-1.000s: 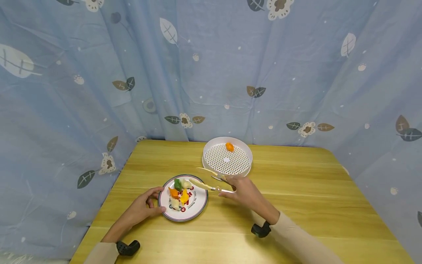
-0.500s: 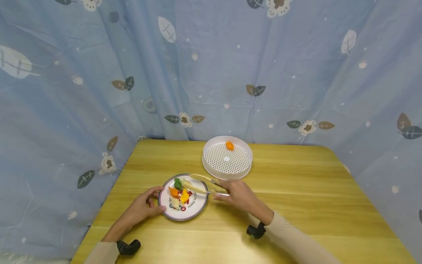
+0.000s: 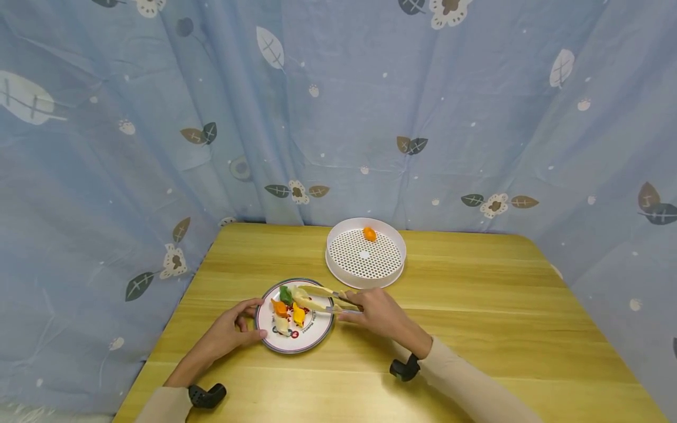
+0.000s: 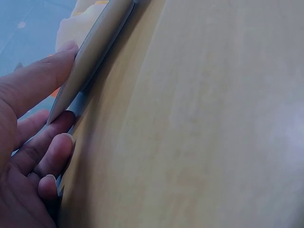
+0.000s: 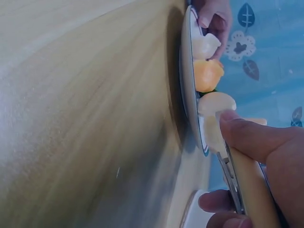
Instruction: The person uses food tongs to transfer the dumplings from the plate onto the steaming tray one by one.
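At the left rim of a round white plate, my left hand pinches the edge, thumb on top and fingers underneath. My right hand grips tongs with pale cream arms. The tong tips reach over the plate on either side of a white dumpling-like piece. In the right wrist view that piece sits right at the tips. Also on the plate are a green piece, an orange one, a yellow one and another white one.
Behind the plate, toward the table's far edge, stands a round white steamer tray with a perforated bottom. One orange piece lies inside it. A patterned blue curtain hangs around the wooden table.
My right hand has moved left and slightly down, bringing the tongs from above the plate's right side to around the upper white piece. The tong arms have drawn closer together. My left hand stays put.
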Demonstrator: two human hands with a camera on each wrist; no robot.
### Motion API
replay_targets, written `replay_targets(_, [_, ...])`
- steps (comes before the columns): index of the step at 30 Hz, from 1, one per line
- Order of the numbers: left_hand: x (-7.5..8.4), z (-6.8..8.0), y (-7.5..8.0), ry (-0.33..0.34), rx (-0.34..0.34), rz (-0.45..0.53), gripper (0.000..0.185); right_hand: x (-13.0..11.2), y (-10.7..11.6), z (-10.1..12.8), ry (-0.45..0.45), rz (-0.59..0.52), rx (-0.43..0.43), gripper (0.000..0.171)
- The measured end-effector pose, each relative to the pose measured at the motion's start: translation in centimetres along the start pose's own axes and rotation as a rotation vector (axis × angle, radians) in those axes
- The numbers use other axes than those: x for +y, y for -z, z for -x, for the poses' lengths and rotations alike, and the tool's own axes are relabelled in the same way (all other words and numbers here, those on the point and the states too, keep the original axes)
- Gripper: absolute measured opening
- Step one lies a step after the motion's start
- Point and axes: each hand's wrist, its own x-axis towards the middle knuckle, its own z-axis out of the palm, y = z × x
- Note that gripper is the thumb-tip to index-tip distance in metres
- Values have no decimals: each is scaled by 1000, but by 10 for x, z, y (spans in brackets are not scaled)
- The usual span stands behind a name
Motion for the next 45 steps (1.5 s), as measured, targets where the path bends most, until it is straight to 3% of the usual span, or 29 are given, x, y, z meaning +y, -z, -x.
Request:
replay_targets(18, [0,2,2,-5,-18,37,75,3,3,7,-33,-33,41,39])
replay_targets(26, [0,2,1,1,-11,30,76,5,16,6,-56,-33,89,43])
replay_targets(33, [0,3,1,3,-15,41,76,10,24,4,-70,-34,108,27])
replay_targets(45, [0,1,1,-3,-17,39,75,25,41,-1,-100,-2,134,35])
